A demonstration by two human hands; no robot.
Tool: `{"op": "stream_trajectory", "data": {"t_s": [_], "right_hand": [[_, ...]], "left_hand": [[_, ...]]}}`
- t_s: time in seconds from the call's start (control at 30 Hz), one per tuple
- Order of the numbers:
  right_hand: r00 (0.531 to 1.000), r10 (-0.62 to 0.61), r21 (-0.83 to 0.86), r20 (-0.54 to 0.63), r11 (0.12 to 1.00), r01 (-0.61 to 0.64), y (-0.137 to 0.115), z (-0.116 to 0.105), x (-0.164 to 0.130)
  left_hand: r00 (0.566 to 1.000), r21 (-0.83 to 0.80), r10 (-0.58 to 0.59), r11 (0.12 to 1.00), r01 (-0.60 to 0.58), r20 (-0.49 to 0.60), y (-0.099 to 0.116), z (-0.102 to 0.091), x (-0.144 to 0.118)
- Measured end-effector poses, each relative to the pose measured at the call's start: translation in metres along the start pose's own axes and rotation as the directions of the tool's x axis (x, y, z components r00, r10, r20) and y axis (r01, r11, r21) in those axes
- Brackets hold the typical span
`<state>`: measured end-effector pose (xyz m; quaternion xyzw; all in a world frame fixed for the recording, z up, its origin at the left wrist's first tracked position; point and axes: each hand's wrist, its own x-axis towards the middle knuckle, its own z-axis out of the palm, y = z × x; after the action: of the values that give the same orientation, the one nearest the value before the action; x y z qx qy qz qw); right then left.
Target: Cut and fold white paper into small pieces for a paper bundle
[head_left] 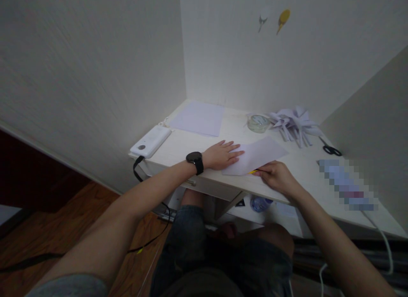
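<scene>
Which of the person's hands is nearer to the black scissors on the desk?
Right. The right hand lies toward the scissors, though apart from them; the left hand rests flat on the paper, farther away.
</scene>
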<state>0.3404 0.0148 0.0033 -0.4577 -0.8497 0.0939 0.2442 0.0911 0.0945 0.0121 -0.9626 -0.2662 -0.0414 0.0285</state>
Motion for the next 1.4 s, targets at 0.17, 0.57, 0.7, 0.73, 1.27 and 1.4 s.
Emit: {"op": "stream_trajectory", "data": {"t_s": [0.17,0.57,0.7,0.73,1.27,1.4], "right_hand": [[1.000,-0.007,-0.010,-0.002,1.000,0.007,0.000,-0.001,0.001],[0.998,-0.054,-0.060,-0.044,0.997,0.051,0.012,-0.004,-0.014],[0.999,0.034,-0.072,0.024,0.997,-0.033,0.009,-0.013,-0.017],[0.996,0.070,-0.072,0.055,0.995,-0.066,0.008,-0.016,-0.018],[0.999,0.041,-0.162,-0.019,0.986,-0.044,-0.002,-0.019,-0.033],[0.995,0.010,-0.214,-0.095,0.976,-0.030,0.001,-0.013,-0.036]], "left_hand": [[1.000,0.007,-0.001,1.000,0.001,-0.002,0.001,-0.001,0.000],[1.000,-0.012,-0.013,1.000,0.013,-0.022,0.001,0.002,0.001],[0.997,-0.038,-0.028,0.999,0.026,-0.070,-0.001,0.006,0.001],[0.996,-0.046,-0.033,0.998,0.030,-0.085,-0.001,0.007,0.000],[0.981,-0.013,-0.080,0.997,0.079,-0.176,0.062,-0.020,-0.009],[0.977,0.078,-0.085,0.992,0.102,-0.198,0.063,-0.023,-0.014]]}}
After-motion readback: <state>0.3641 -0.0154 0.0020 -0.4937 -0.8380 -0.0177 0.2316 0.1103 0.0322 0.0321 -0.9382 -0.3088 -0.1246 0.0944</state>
